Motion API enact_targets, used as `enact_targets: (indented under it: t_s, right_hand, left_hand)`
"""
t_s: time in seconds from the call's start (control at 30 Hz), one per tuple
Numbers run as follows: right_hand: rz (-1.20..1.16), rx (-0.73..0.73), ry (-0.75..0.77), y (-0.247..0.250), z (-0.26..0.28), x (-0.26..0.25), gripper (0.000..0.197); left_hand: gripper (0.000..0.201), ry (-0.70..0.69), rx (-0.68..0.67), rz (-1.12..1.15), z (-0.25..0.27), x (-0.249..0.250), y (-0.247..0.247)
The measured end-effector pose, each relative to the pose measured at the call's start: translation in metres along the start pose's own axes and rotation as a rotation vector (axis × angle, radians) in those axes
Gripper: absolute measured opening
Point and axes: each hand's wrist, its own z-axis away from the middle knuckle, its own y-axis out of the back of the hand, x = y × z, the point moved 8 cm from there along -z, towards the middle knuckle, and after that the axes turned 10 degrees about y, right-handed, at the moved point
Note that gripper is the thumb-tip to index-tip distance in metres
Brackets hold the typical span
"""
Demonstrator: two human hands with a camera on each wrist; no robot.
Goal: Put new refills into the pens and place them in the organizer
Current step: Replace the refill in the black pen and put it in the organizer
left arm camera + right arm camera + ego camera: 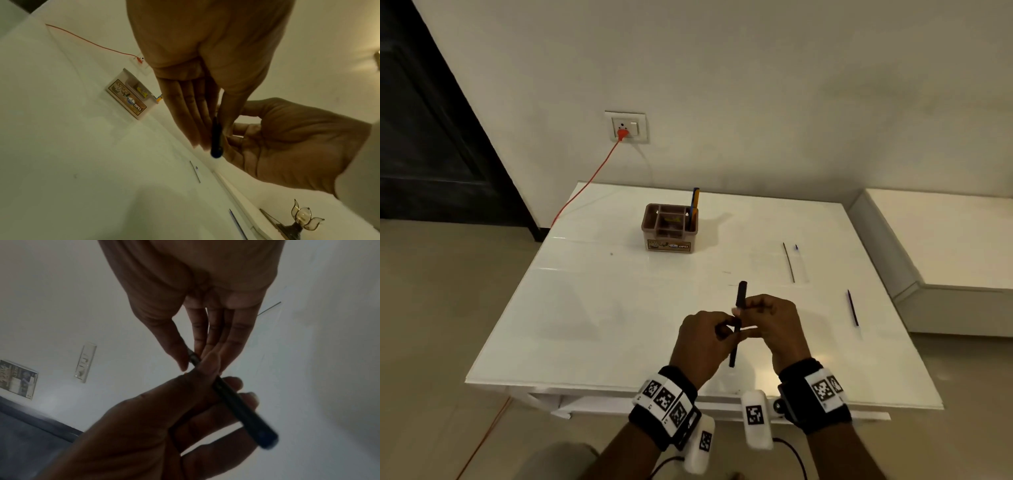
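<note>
Gripping one black pen (736, 325), left hand (702, 339) and right hand (774, 325); only the right-wrist view shows its metal tip (192, 353).

Over the white table (72, 146) the left hand (195, 68) reaches down with fingers (185, 116) straight and close together, thumb pressed to a dark pen (216, 138) so the pen is pinched. The right hand (292, 146) meets it from the side, its fingers curled near the pen. Beyond stands the organizer (128, 97), and thin refills (195, 172) lie on the tabletop nearby.
</note>
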Motion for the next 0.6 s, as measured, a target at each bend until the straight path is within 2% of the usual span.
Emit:
enact_targets:
  t_s: [0.07,0.27,0.43,0.6]
  right_hand:
    - [0.026,-0.004,0.012,0.000,-0.001,0.003,0.014]
    - [0.033,0.065,0.057,0.010,-0.018,0.002,0.012]
    - [0.068,0.102,0.087,0.013,-0.024,0.007,0.010]
    - [0.003,0.101,0.056,0.010,-0.041,0.010,0.011]
  left_hand:
    - [0.026,0.008,-0.004,-0.015,-0.002,-0.004,-0.004]
    - [0.019,0.054,-0.086,0.122,-0.006,0.001,-0.011]
    - [0.018,0.071,-0.116,0.083,-0.014,-0.002,-0.017]
    - [0.017,0.062,-0.108,0.069,-0.029,0.001,-0.016]
